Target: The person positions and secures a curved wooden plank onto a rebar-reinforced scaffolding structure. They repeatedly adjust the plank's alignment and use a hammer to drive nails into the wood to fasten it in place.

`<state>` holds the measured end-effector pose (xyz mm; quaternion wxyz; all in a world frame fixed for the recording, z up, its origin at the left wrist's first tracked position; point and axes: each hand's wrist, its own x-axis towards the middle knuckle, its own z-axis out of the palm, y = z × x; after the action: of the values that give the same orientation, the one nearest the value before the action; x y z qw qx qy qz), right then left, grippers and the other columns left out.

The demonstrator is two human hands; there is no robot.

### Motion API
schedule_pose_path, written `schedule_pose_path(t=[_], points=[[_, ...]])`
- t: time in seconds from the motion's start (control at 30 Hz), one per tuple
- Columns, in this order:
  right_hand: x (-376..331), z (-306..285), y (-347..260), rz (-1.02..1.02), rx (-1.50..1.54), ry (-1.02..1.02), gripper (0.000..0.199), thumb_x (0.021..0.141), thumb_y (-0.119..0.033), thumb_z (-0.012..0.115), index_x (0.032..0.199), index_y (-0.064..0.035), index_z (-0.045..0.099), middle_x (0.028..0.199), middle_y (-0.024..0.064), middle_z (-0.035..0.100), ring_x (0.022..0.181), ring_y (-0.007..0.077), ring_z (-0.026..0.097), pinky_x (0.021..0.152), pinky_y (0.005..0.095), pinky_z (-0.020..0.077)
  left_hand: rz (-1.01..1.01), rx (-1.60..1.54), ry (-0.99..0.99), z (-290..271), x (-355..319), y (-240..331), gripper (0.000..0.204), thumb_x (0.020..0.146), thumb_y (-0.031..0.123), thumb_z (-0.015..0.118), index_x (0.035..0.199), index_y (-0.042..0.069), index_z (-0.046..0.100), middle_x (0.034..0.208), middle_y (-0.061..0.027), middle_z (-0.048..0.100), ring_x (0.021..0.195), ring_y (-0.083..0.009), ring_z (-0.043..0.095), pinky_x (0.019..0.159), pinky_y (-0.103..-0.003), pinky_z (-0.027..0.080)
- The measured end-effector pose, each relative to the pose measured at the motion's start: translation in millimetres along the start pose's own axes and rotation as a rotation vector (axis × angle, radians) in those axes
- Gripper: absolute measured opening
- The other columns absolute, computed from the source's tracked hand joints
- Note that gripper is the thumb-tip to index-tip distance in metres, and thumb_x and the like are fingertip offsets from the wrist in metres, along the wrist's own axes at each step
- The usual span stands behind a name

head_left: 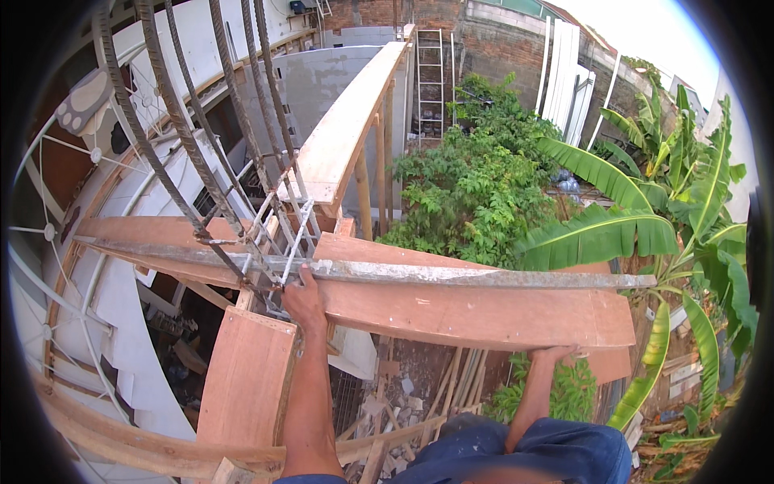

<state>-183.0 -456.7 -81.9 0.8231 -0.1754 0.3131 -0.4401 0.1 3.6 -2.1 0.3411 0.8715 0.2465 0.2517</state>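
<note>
My left hand (305, 302) is closed at the long grey bar (484, 277), its thumb on the bar beside the left end of a plywood board (468, 310). Some of its fingers are hidden among the steel bars. White smears mark the grey bar, which runs across from left to right along the board. My right hand (554, 353) grips the board's near edge towards its right end, the fingers hidden underneath. Close to my left hand, a tied column of ribbed rebar (262, 161) rises.
A plywood-topped form (347, 125) runs away to the far wall. Another plywood piece (246, 375) lies by my left forearm. Below are rubble (403, 403) and timber poles (463, 379). Banana leaves (601, 238) reach in at right; a ladder (430, 81) stands behind.
</note>
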Motion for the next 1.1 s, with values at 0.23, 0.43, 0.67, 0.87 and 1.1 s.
schedule_pose_path(t=[0.23, 0.43, 0.67, 0.87, 1.1], points=[[-22, 17, -4, 0.007, 0.079, 0.013, 0.082, 0.094, -0.069, 0.014, 0.152, -0.0127, 0.026, 0.155, 0.0135, 0.030, 0.140, 0.0358, 0.033, 0.116, 0.0517, 0.0296, 0.001, -0.020, 0.000, -1, 0, 1, 0.067, 0.093, 0.050, 0.052, 0.078, -0.014, 0.069, 0.077, -0.0361, 0.063, 0.076, -0.0514, 0.063, 0.080, -0.054, 0.048], [-9, 6, 0, -0.015, 0.078, -0.050, 0.084, 0.093, -0.071, 0.013, 0.153, -0.0131, 0.025, 0.156, 0.0137, 0.029, 0.140, 0.0359, 0.033, 0.116, 0.0517, 0.0292, -0.007, -0.011, -0.003, 0, -1, -1, 0.069, 0.092, 0.051, 0.053, 0.076, -0.014, 0.068, 0.077, -0.0372, 0.062, 0.077, -0.0515, 0.063, 0.081, -0.054, 0.047], [-7, 4, 0, -0.010, 0.073, -0.026, 0.086, 0.093, -0.072, 0.011, 0.153, -0.0133, 0.023, 0.156, 0.0141, 0.027, 0.141, 0.0364, 0.031, 0.117, 0.0516, 0.0279, -0.042, -0.009, -0.014, 6, 3, -7, 0.072, 0.092, 0.053, 0.053, 0.076, -0.016, 0.067, 0.080, -0.0387, 0.062, 0.080, -0.0525, 0.061, 0.083, -0.055, 0.046], [-17, 12, -1, -0.019, 0.073, -0.041, 0.086, 0.093, -0.072, 0.011, 0.154, -0.0132, 0.023, 0.157, 0.0142, 0.026, 0.141, 0.0364, 0.031, 0.117, 0.0515, 0.0273, -0.024, -0.020, 0.006, 5, 2, -5, 0.073, 0.091, 0.053, 0.053, 0.078, -0.017, 0.067, 0.081, -0.0397, 0.062, 0.081, -0.0526, 0.062, 0.083, -0.055, 0.046], [-31, 24, -3, -0.024, 0.056, -0.002, 0.085, 0.093, -0.072, 0.011, 0.154, -0.0129, 0.022, 0.157, 0.0141, 0.026, 0.142, 0.0362, 0.030, 0.117, 0.0517, 0.0275, -0.003, -0.018, 0.007, 0, 0, -1, 0.071, 0.093, 0.050, 0.052, 0.076, -0.017, 0.066, 0.077, -0.0389, 0.062, 0.077, -0.0527, 0.062, 0.080, -0.055, 0.047]])
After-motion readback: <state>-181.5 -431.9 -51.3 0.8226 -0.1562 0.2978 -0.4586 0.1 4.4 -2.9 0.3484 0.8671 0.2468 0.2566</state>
